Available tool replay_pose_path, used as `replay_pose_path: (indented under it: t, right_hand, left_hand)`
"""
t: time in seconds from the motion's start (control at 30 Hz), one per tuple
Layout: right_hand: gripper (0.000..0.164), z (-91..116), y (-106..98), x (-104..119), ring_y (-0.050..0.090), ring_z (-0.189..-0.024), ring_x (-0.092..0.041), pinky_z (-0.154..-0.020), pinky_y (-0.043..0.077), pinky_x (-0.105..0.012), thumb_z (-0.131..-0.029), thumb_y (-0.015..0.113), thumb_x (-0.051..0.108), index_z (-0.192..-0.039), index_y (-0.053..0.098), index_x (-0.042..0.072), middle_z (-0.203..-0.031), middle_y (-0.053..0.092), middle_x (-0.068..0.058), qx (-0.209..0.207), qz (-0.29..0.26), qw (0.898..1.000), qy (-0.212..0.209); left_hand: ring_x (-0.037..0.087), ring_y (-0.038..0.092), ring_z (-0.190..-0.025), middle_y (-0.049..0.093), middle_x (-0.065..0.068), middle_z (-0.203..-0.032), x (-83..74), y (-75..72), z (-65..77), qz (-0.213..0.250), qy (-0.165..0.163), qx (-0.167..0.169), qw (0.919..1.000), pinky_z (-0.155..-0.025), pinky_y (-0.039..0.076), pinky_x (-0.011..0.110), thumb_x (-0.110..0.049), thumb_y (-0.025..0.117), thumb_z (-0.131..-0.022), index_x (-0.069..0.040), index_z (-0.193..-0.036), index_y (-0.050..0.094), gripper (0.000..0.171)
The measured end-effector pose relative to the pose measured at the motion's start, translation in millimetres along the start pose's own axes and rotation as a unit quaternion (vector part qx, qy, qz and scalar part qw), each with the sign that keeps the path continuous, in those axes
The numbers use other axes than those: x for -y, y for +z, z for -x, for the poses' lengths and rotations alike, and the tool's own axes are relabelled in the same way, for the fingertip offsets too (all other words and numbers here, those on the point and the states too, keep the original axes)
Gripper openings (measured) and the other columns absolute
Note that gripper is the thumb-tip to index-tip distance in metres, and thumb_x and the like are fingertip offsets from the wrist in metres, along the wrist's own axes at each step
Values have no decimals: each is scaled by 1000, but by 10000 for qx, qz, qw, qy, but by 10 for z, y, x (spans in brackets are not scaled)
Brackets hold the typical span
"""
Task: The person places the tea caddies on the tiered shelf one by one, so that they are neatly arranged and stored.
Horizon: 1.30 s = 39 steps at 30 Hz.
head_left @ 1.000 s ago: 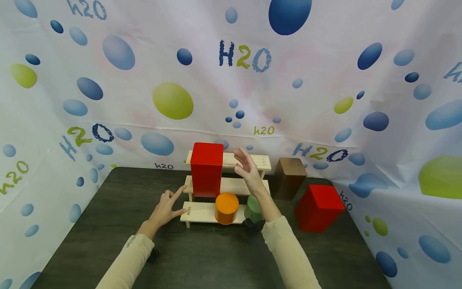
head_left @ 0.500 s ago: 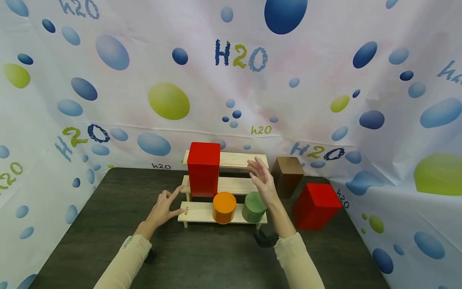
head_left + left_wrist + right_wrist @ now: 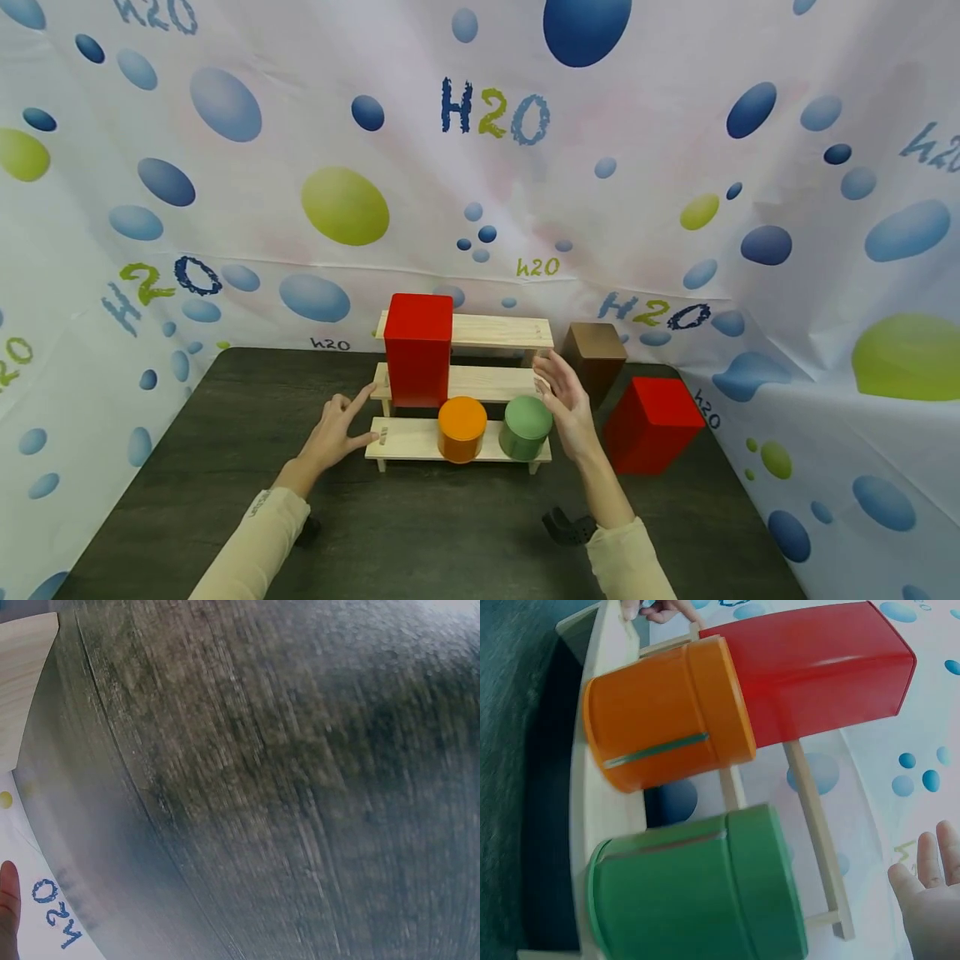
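A three-step wooden rack (image 3: pixel 498 332) stands near the back of the table. My left hand (image 3: pixel 326 437) is at its left end, index finger and thumb spread and touching the ends of the middle and lowest steps. Beside the rack's right end my right hand (image 3: pixel 568 406) is raised with its fingers apart, holding nothing. A tall red box (image 3: pixel 417 358) stands on the left part of the rack. On the lowest step sit an orange canister (image 3: pixel 462 432) and a green canister (image 3: pixel 525 432), both lidded. The right wrist view shows the canisters close up, apart from my right hand (image 3: pixel 934 900).
Right of the rack stand a brown box (image 3: pixel 596 358) and, farther forward, a second red box (image 3: pixel 654 429). A bubble-printed cloth (image 3: pixel 645 208) hangs behind and along the sides. The dark tabletop (image 3: pixel 435 533) stretches in front of the rack.
My right hand has moved right and down, from above the upper steps to the rack's right end, uncovering the green canister. My left hand stays at the left end.
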State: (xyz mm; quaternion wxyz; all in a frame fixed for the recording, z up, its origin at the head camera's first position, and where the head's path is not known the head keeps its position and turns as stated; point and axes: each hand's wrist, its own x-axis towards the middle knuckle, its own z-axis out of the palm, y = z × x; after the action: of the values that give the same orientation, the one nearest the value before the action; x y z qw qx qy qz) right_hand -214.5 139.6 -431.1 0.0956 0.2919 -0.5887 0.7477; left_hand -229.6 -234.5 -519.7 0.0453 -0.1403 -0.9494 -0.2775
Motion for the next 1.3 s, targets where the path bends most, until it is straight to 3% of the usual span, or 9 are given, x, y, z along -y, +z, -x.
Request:
replay_pose_path:
  t: [0.57, 0.93, 1.13, 1.3]
  right_hand:
    - [56, 348, -275, -26, 41, -122, -20, -101, 32, -24, -88, 50, -4, -138, 26, -8, -131, 45, -7, -332, 317, 9989, -108]
    - [53, 532, -506, 87, 44, -118, -16, -97, 34, -20, -88, 45, -11, -138, 32, 0, -128, 47, -3, -1075, 670, 9919, -69]
    - [51, 588, -561, 126, 47, -114, -15, -95, 36, -18, -86, 47, -14, -135, 38, 0, -123, 51, -1, -1863, 878, 9786, -1]
    - [47, 623, -594, 120, 50, -104, -17, -90, 40, -19, -83, 53, -14, -129, 41, -11, -114, 56, -1, -2815, 1021, 9538, -248]
  left_hand:
    - [26, 30, -85, 30, 10, -92, 5, -15, 0, -48, -53, 13, 10000, -51, 30, 28, -27, 74, -77, -24, -145, 24, 85]
    - [26, 30, -85, 30, 10, -92, -15, -18, -1, -3, -5, 46, 10000, -51, 30, 28, -28, 73, -78, -24, -145, 23, 84]
    - [26, 30, -85, 30, 9, -92, -12, -19, 4, -17, -49, 68, 10000, -51, 29, 28, -28, 72, -78, -24, -145, 23, 83]
    - [26, 30, -85, 30, 10, -92, -6, -14, 6, -24, -56, 69, 10000, -51, 29, 28, -28, 72, -78, -24, -145, 23, 84]
